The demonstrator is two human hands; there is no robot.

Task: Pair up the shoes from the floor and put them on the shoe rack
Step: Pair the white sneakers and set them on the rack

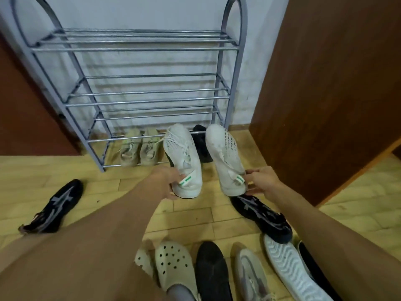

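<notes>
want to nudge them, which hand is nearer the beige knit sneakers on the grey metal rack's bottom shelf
Left. The left hand, gripping one white lace-up sneaker, is front-right of the beige sneakers; the right hand, gripping the second white sneaker, lies farther right.

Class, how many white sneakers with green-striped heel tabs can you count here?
2. The left white sneaker is held by its heel in the left hand; the right white sneaker by its heel in the right hand. Others may lie out of view.
</notes>
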